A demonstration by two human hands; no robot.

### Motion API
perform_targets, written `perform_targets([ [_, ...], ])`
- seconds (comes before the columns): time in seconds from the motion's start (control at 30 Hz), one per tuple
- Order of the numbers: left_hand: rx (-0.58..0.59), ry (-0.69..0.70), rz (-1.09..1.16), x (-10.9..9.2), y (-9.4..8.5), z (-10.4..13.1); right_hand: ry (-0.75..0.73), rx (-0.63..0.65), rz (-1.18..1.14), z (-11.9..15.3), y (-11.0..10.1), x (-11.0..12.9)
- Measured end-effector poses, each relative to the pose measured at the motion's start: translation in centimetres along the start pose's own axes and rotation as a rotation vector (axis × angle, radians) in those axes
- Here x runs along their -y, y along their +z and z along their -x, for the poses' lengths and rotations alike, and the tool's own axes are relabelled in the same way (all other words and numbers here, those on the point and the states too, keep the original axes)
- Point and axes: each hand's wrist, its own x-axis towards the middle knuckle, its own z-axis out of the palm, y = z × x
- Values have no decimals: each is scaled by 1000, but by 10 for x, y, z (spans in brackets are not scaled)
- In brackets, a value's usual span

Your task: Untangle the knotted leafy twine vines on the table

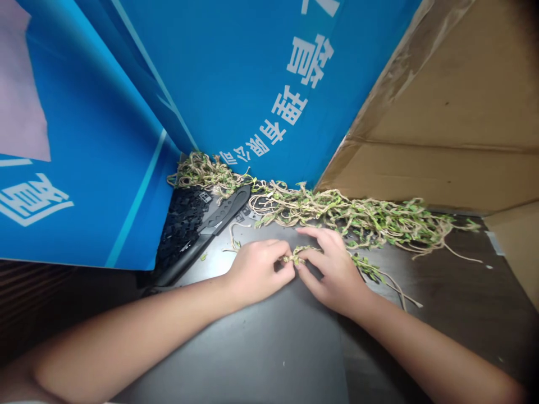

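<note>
Between my two hands runs a short length of leafy twine garland [300, 255], tan cord with small green leaves along it. My left hand [263, 268] is closed, thumb and fingers pinching the garland's left part. Thumb and index finger of my right hand [330, 270] pinch the same strand just beside it, while the other fingers stretch forward. Loose cord ends with leaves [373, 270] come out behind my right wrist and lie on the table. A few more cord ends [233, 235] show beyond my left hand.
A long heap of leafy twine [370, 219] lies along the back, with a smaller bunch [202, 171] in the corner. A black-handled tool [210, 227] rests at left on dark scraps. Blue printed panels [252, 67] and a cardboard wall [446, 112] enclose the grey table [252, 348].
</note>
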Motion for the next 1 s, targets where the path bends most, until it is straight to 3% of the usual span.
perform_targets([
  [0.2, -17, -33, 36, 0, -1, 0, -8, -57, 52, 2, 0, 5],
  [0.63, -44, -18, 48, 1, -1, 1, 7, 7, 109, 2, -5, 6],
  [1.0, -54, -4, 44, 1, 0, 1, -93, 4, 57, 0, 0, -1],
])
